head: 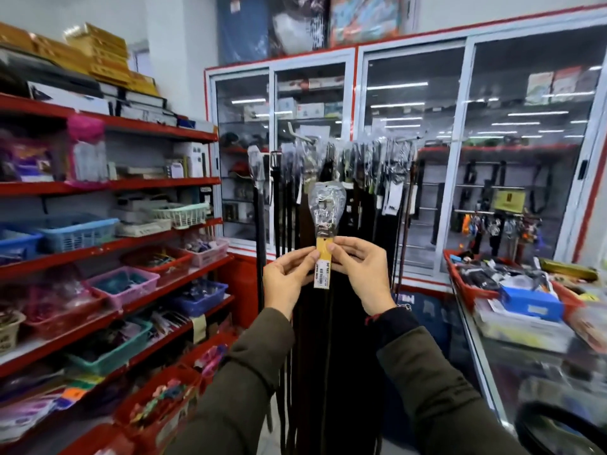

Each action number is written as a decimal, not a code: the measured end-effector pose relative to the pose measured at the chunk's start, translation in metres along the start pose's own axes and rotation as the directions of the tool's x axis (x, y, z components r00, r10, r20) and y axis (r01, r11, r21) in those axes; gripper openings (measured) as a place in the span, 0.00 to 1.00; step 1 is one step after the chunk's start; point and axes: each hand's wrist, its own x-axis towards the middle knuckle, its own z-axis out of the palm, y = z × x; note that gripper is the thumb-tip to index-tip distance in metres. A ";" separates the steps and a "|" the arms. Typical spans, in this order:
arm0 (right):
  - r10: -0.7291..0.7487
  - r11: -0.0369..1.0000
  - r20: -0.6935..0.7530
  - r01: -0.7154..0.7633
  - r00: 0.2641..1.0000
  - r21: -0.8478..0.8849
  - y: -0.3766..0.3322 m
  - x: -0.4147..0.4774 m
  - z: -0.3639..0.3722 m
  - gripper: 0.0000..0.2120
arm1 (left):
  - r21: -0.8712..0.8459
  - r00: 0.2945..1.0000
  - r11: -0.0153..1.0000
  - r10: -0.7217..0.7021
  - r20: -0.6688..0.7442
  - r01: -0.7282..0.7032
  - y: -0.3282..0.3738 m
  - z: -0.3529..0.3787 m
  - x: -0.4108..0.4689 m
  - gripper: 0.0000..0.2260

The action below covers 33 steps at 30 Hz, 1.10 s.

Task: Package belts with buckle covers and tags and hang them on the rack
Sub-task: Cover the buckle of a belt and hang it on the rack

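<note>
The belt (323, 323) hung straight down in front of me, its buckle end raised to chest height and already inside a clear cover (327, 203), with the yellow tag (323, 257) just below it and a white price label (322, 274) under that. I pinched the tag from both sides: my left hand (289, 277) closed on its left edge with thumb and forefinger, my right hand (361, 274) closed on its right edge the same way. Neither hand was free.

The step, as I judged it, was seating the tag squarely before hanging. To do it well I needed to keep the tag flat against the strap, press evenly from both edges, and avoid crumpling the cover above. I thought I saw a small hole at the cover's top, though the blur left me unsure; that would be what goes over a hook. The rack (348, 149) stood right behind, crowded with wrapped belts, so I would have to pick a hook with room.
</note>
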 end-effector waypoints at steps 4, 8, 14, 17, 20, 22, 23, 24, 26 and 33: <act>-0.054 0.997 0.017 0.052 0.998 0.064 -0.027 0.030 0.027 0.09 | 0.013 0.999 0.999 0.047 0.021 -0.048 0.037 -0.005 0.033 0.06; -0.118 0.992 0.033 0.116 0.993 0.053 -0.053 0.059 0.049 0.11 | -0.057 0.998 0.997 0.060 0.009 -0.060 0.065 -0.004 0.060 0.11; -0.119 0.989 0.011 0.118 0.993 0.094 -0.075 0.087 0.074 0.12 | -0.096 0.996 0.991 0.090 -0.002 -0.090 0.090 -0.005 0.096 0.14; -0.123 0.988 -0.015 0.124 0.992 0.094 -0.076 0.096 0.081 0.10 | -0.123 0.998 0.990 0.070 0.000 -0.070 0.096 -0.005 0.105 0.14; -0.110 0.988 -0.032 0.113 0.993 0.105 -0.075 0.100 0.084 0.10 | -0.154 0.999 0.987 0.054 0.007 -0.052 0.097 -0.005 0.108 0.14; -0.098 0.989 -0.036 0.101 0.995 0.110 -0.075 0.100 0.084 0.10 | -0.172 0.999 0.984 0.043 0.010 -0.041 0.095 -0.006 0.111 0.13; -0.096 0.989 -0.038 0.099 0.995 0.109 -0.075 0.100 0.084 0.10 | -0.183 0.999 0.982 0.039 0.011 -0.037 0.095 -0.006 0.112 0.13; -0.095 0.989 -0.040 0.099 0.995 0.107 -0.075 0.099 0.084 0.10 | -0.194 0.999 0.980 0.036 0.012 -0.033 0.094 -0.006 0.112 0.13; -0.097 0.989 -0.046 0.101 0.994 0.104 -0.076 0.099 0.085 0.10 | -0.209 0.999 0.978 0.033 0.014 -0.029 0.094 -0.006 0.113 0.13; -0.081 0.990 -0.063 0.088 0.995 0.109 -0.076 0.100 0.088 0.11 | -0.207 1.000 0.978 0.020 0.009 -0.018 0.095 -0.010 0.118 0.13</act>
